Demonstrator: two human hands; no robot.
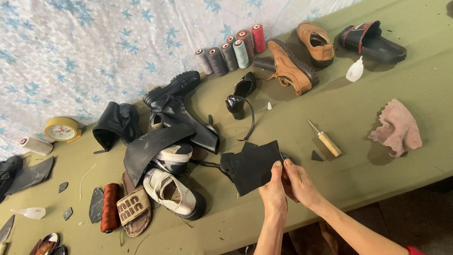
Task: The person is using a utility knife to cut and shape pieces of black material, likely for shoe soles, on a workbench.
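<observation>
Your left hand point(274, 192) has its fingers point(277, 169) closed tight on the right edge of a black rubber piece point(251, 166). Your thumb is on top and the other fingers are hidden under it. Your right hand point(298, 184) is right beside the left one, touching it, and its fingers pinch the same edge of the piece. The black piece sticks out to the left of both hands and is held up a little above the green desk point(358, 118).

Just behind the hands, on the desk, lies a small black scrap point(316, 156), and next to it an awl with a wooden handle point(324, 139). Farther right lies a pink cloth point(398, 128).

To the left of the black piece there is a white shoe point(173, 192), a brown sandal point(134, 210) and a red-brown thread spool point(110, 207). Behind them stand black boots point(177, 106).

Far back there is a row of thread spools point(231, 51), two tan shoes point(302, 54), a black slide sandal point(373, 42) and a small white bottle point(355, 70). A yellow clock point(61, 129) sits far left.
</observation>
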